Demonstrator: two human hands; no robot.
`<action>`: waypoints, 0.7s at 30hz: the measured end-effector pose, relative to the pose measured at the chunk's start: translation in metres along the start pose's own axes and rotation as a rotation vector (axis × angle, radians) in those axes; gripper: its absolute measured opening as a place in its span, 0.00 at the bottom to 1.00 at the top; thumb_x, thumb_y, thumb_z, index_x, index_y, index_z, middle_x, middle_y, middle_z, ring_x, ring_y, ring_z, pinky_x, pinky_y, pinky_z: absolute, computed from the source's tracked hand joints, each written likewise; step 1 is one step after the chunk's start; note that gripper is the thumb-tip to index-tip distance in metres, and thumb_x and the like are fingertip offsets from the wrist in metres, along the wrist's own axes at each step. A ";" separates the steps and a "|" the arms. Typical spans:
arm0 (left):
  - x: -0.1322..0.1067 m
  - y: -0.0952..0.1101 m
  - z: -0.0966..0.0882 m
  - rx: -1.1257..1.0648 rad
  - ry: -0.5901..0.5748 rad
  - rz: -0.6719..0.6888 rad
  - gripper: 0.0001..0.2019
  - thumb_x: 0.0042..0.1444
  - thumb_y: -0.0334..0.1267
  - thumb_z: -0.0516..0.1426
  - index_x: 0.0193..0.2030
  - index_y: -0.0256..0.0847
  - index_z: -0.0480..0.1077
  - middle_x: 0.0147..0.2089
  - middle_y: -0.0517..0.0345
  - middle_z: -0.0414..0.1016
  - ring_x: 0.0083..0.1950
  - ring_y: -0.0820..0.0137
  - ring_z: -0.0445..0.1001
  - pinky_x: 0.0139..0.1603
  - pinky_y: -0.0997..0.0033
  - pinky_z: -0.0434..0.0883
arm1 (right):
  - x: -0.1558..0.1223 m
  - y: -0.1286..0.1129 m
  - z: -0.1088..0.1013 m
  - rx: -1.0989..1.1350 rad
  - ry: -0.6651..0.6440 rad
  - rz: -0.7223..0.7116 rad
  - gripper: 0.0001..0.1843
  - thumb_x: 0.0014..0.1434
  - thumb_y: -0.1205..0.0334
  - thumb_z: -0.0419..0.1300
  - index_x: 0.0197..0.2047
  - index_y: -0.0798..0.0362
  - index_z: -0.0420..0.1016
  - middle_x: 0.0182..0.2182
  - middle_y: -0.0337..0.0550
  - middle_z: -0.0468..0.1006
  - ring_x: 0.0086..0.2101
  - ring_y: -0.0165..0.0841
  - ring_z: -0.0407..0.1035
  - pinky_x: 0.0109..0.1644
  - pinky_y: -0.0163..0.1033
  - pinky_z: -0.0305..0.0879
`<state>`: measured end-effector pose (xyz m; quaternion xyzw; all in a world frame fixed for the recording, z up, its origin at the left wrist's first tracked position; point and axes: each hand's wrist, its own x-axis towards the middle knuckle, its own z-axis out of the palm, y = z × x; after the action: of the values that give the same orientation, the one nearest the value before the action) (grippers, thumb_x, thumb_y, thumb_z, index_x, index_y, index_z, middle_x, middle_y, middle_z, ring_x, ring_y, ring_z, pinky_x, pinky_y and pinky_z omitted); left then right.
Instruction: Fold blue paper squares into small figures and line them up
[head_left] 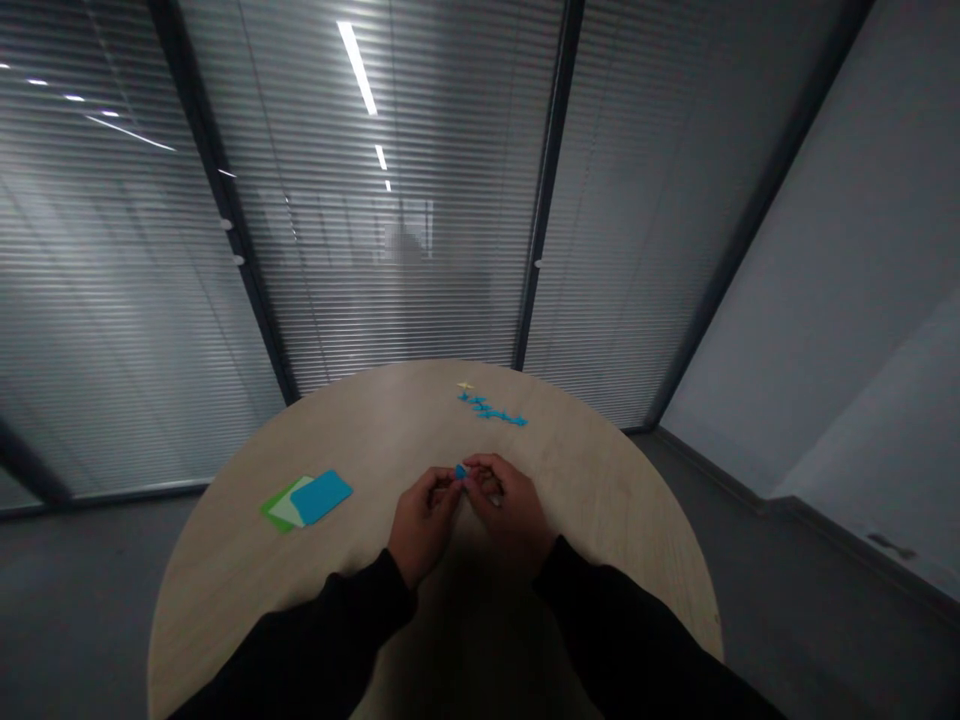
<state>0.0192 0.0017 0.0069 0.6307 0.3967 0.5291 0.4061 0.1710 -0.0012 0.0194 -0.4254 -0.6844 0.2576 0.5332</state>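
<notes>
We held a small blue piece (460, 471), its long axis too small to tell, between the fingers (484, 465) of our left hand (422, 525) and right hand (506, 500), both clenched around it above the round wood-veneer counter (397, 420). A chain of blue pieces (491, 410) lay straight ahead, and overlapping blue and green cards (321, 497) lay to the left.

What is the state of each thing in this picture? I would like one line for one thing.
Left hand: fingers curled, at the small blue piece
Right hand: fingers curled, at the same piece
Blue pieces: lying in a crooked row
Cream piece: lying beyond the row
Blue card: flat, on top
Pale green card: partly covered
Green card: lowest, partly covered
Window blinds: lowered
</notes>
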 end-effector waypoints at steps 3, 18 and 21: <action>0.002 0.000 -0.001 -0.005 0.015 -0.016 0.11 0.59 0.45 0.58 0.40 0.39 0.74 0.37 0.54 0.79 0.37 0.66 0.75 0.39 0.68 0.70 | 0.002 0.002 -0.001 0.037 -0.028 0.017 0.10 0.62 0.57 0.59 0.43 0.52 0.77 0.39 0.46 0.77 0.38 0.35 0.75 0.39 0.38 0.72; 0.005 -0.002 -0.006 0.071 -0.024 -0.099 0.15 0.60 0.50 0.57 0.36 0.38 0.72 0.31 0.57 0.76 0.32 0.67 0.73 0.35 0.69 0.68 | 0.007 0.013 -0.007 0.221 -0.199 0.283 0.14 0.58 0.51 0.64 0.39 0.54 0.75 0.28 0.39 0.77 0.28 0.31 0.70 0.33 0.36 0.66; 0.004 -0.001 -0.005 0.100 -0.053 -0.061 0.15 0.61 0.50 0.57 0.36 0.39 0.71 0.31 0.58 0.75 0.31 0.68 0.73 0.33 0.70 0.67 | 0.009 0.015 -0.009 0.288 -0.203 0.319 0.16 0.56 0.49 0.66 0.38 0.55 0.76 0.26 0.38 0.76 0.26 0.30 0.68 0.32 0.35 0.64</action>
<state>0.0149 0.0060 0.0080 0.6515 0.4310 0.4790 0.4004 0.1836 0.0128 0.0143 -0.4196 -0.6149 0.4749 0.4693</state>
